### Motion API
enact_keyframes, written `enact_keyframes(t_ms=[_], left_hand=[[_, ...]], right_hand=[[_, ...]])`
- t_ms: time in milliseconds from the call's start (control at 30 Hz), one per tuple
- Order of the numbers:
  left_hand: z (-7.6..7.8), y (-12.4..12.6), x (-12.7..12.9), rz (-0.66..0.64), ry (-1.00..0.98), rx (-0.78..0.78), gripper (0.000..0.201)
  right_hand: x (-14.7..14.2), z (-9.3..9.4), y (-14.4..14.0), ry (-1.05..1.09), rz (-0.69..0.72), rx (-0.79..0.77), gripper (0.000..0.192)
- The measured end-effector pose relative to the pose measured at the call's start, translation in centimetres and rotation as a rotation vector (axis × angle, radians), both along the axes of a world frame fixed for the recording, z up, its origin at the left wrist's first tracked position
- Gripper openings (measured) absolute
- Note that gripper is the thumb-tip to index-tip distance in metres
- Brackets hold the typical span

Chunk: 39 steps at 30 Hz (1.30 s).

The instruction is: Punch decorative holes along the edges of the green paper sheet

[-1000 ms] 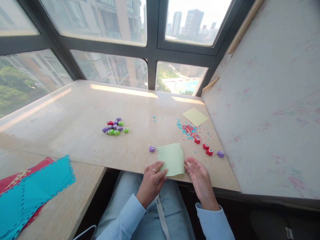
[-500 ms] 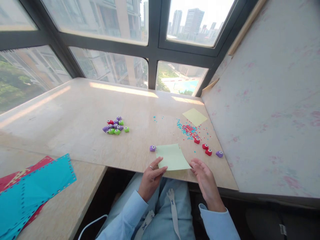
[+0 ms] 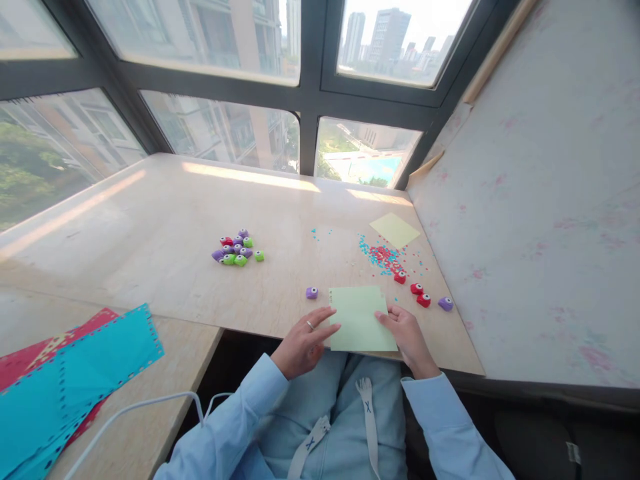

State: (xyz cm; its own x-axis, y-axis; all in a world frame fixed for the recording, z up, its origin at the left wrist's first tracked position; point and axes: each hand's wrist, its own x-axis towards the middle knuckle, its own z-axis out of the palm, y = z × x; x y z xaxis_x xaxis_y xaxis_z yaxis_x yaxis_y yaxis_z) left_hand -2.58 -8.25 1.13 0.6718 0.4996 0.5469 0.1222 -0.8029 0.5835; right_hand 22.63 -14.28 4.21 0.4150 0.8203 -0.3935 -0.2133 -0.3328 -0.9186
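Note:
A pale green-yellow paper sheet [image 3: 357,327] lies at the table's front edge, with small cut marks near its upper corners. My right hand [image 3: 405,333] pinches its right edge, thumb on top and fingers underneath. Beside the left edge, my left hand [image 3: 307,340] has its thumb and index finger spread apart, the fingertips right by the paper. Just beyond that hand sits a small purple craft punch [image 3: 312,293]. Red punches [image 3: 417,289] and another purple punch [image 3: 446,304] are to the right of the sheet.
Red and blue paper confetti [image 3: 384,257] is scattered near a second pale yellow sheet [image 3: 395,230]. Several purple, green and red punches [image 3: 237,249] are grouped left of centre. Punched blue paper [image 3: 107,353] lies over red paper at left. A white cable [image 3: 145,401] crosses the lower left.
My right hand has moved onto the sheet's right edge and grips it. My left hand's fingers have spread and come off the paper. The sheet has turned straighter and shifted slightly right.

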Motion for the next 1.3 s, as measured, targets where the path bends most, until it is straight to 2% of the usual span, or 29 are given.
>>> enact_keyframes(t_ms=[133, 200, 333, 433, 667, 833, 1100, 1300], left_hand=[[0.3, 2.6, -1.1, 0.338, -0.061, -0.104, 0.043], [0.1, 4.3, -1.4, 0.443, -0.007, -0.132, 0.036], [-0.6, 6.9, -1.2, 0.372, 0.073, -0.161, 0.033], [-0.9, 7.6, -1.0, 0.327, 0.082, -0.167, 0.027], [-0.9, 7.5, -0.8, 0.337, 0.044, -0.173, 0.019], [-0.9, 7.3, -0.9, 0.35, 0.038, -0.179, 0.018], [-0.1, 7.0, -1.0, 0.366, 0.071, -0.196, 0.02], [0.5, 6.7, -0.9, 0.369, 0.089, -0.211, 0.02]], right_hand=[[-0.6, -0.5, 1.0, -0.015, -0.006, 0.048, 0.047], [-0.9, -0.8, 1.5, -0.023, -0.019, 0.054, 0.048], [-1.3, -1.2, 2.7, -0.031, 0.005, 0.044, 0.047], [-1.5, -1.3, 3.4, -0.038, 0.032, 0.035, 0.047], [-1.6, -1.7, 3.7, -0.1, 0.058, 0.011, 0.054], [-2.0, -1.6, 3.5, -0.065, 0.067, 0.014, 0.049], [-2.2, -2.2, 3.8, -0.129, 0.127, -0.018, 0.046], [-1.8, -2.0, 3.8, -0.081, 0.139, -0.083, 0.047]])
